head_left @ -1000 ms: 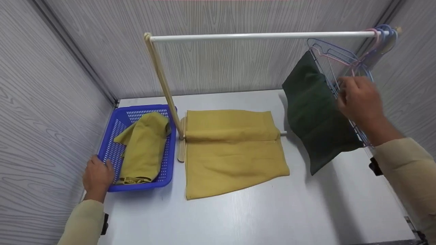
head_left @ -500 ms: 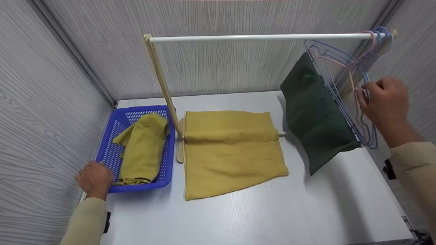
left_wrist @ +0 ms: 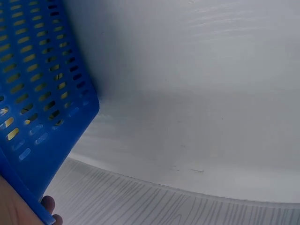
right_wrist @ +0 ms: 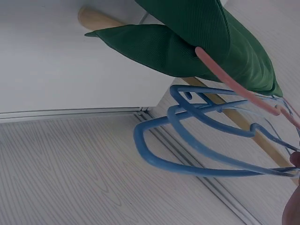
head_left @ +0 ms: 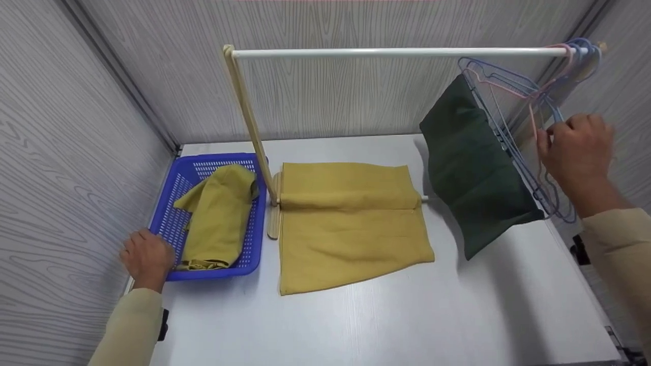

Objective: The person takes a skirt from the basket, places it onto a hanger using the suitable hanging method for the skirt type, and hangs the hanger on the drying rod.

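My left hand [head_left: 147, 254] grips the near-left rim of a blue plastic basket [head_left: 218, 274]. The left wrist view has its fingertips [left_wrist: 48, 204] coming round beneath the basket's rim. A crumpled yellow-green cloth [head_left: 218, 218] lies in the basket. My right hand [head_left: 580, 150] pinches a blue hanger [right_wrist: 187, 168] at the right end of a clothes rack; its fingers are mostly out of the right wrist view. Beside it, a dark green cloth [head_left: 473, 168] is draped on a hanger. A pink hanger [right_wrist: 234, 89] hangs among several blue ones.
The rack's white rod [head_left: 386, 52] runs above the white table [head_left: 386, 325], on a wooden post [head_left: 249, 122] at the left. A folded mustard cloth [head_left: 351, 239] lies flat beneath, over the rack's lower bar. Wood-patterned panels [head_left: 356, 101] enclose the table.
My right hand has moved right, from beside the green cloth to the hangers behind it. The hangers' lower ends have shifted slightly. My left hand stays at the basket rim.
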Action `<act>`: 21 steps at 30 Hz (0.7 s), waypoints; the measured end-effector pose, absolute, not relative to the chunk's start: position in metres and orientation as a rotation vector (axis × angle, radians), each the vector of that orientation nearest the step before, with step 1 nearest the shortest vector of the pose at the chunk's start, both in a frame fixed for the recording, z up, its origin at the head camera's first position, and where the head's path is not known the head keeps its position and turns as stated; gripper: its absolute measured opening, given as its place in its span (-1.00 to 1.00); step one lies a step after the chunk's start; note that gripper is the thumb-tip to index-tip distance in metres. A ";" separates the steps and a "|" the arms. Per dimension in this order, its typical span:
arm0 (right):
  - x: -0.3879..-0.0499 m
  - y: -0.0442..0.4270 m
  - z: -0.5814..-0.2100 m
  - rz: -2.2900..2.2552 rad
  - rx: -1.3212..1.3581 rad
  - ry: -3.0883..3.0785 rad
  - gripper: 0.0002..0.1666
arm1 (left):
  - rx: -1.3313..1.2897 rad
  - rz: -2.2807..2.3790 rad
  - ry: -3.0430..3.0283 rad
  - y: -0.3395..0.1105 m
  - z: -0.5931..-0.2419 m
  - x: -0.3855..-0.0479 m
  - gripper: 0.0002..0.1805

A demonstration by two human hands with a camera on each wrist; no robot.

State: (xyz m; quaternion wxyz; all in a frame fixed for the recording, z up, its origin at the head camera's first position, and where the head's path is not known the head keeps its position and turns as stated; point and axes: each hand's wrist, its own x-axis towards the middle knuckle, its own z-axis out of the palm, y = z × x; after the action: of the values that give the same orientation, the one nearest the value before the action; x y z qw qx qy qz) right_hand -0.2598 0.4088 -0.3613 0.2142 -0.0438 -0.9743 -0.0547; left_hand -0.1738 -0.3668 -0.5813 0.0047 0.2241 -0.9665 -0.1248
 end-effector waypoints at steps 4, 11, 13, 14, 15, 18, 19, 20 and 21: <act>-0.259 0.411 -0.362 -0.149 -0.097 -2.697 -0.52 | 0.654 -0.429 -3.059 -0.366 -0.581 -0.176 -0.39; -0.258 0.415 -0.361 -0.073 -0.044 -2.722 -0.50 | 0.057 -0.465 -2.951 -0.311 -0.584 -0.173 -0.35; -0.258 0.415 -0.360 -0.067 -0.043 -2.723 -0.50 | -0.191 -0.486 -2.907 -0.290 -0.586 -0.172 -0.46; -0.259 0.414 -0.360 -0.061 -0.041 -2.720 -0.51 | -0.302 -0.489 -2.884 -0.282 -0.587 -0.171 -0.52; -0.259 0.414 -0.360 -0.054 -0.040 -2.717 -0.51 | -0.416 -0.488 -2.856 -0.276 -0.587 -0.169 -0.57; -0.260 0.413 -0.361 -0.045 -0.030 -2.714 -0.50 | -0.700 -0.436 -2.783 -0.266 -0.590 -0.164 -0.58; -0.260 0.413 -0.361 -0.041 -0.027 -2.719 -0.50 | -0.765 -0.387 -2.769 -0.265 -0.591 -0.161 -0.54; -0.260 0.413 -0.361 -0.035 -0.031 -2.729 -0.50 | -0.818 -0.330 -2.765 -0.265 -0.592 -0.160 -0.51; -0.260 0.413 -0.361 -0.028 -0.035 -2.740 -0.50 | -0.863 -0.279 -2.774 -0.265 -0.593 -0.158 -0.47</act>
State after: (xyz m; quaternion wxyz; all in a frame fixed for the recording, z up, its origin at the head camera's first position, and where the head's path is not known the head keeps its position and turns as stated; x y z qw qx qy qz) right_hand -0.2596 0.4135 -0.3606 0.1994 -0.0126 -0.9798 -0.0099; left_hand -0.1578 -0.2647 -0.5925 0.1112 -0.2939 -0.9446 -0.0949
